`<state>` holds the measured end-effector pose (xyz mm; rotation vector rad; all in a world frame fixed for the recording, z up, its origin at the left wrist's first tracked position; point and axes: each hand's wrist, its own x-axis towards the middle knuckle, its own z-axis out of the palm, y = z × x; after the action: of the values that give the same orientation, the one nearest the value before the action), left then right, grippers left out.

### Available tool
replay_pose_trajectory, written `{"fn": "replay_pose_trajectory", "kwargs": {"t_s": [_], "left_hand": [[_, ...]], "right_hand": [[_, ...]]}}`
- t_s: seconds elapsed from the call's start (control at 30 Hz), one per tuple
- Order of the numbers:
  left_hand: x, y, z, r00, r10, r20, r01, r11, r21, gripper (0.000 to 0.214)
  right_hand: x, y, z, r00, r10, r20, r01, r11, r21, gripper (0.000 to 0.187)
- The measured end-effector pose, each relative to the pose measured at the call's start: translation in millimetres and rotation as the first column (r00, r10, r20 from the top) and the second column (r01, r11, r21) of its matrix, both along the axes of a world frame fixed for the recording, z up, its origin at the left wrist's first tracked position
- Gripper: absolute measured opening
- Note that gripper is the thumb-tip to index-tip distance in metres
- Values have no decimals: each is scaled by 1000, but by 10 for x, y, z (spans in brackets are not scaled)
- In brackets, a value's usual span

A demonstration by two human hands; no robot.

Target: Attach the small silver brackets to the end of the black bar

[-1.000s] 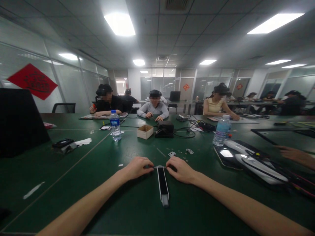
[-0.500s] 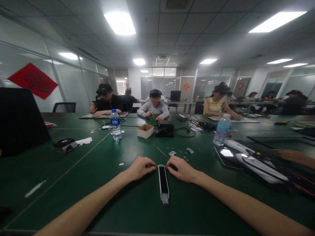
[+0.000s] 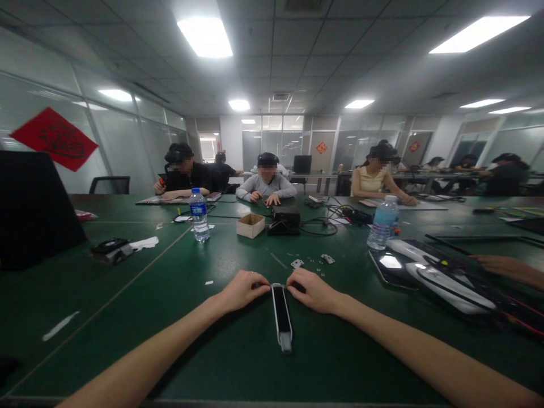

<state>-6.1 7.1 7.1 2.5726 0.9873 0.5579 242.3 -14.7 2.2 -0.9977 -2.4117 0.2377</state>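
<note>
A long narrow black strip with a pale frame point(image 3: 281, 314) lies on the green table point(image 3: 178, 317), pointing away from me. My left hand point(image 3: 242, 289) pinches its far end from the left, fingers curled. From the right, my right hand point(image 3: 311, 290) grips the same far end with curled fingers. Just beyond my hands lie small metal brackets point(image 3: 297, 263) and several tiny loose parts point(image 3: 317, 262).
Two water bottles point(image 3: 199, 215) point(image 3: 382, 222), a small cardboard box point(image 3: 250, 225) and a black device with cables point(image 3: 285, 220) stand mid-table. A dark screen point(image 3: 34, 207) is at left; a disassembled panel point(image 3: 429, 272) and another person's hand point(image 3: 505, 266) at right. Several people sit at the far side.
</note>
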Motion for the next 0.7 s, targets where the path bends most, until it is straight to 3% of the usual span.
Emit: {"fn": "replay_pose_trajectory", "kwargs": {"t_s": [0.37, 0.7], "left_hand": [[41, -23, -47, 997, 43, -59, -35, 990, 134, 17], [35, -63, 28, 993, 54, -108, -31, 979, 200, 13]], "right_hand": [[4, 19, -26, 1000, 20, -15, -19, 1000, 18, 9], [14, 29, -39, 1000, 16, 0, -16, 1000, 5, 10]]}}
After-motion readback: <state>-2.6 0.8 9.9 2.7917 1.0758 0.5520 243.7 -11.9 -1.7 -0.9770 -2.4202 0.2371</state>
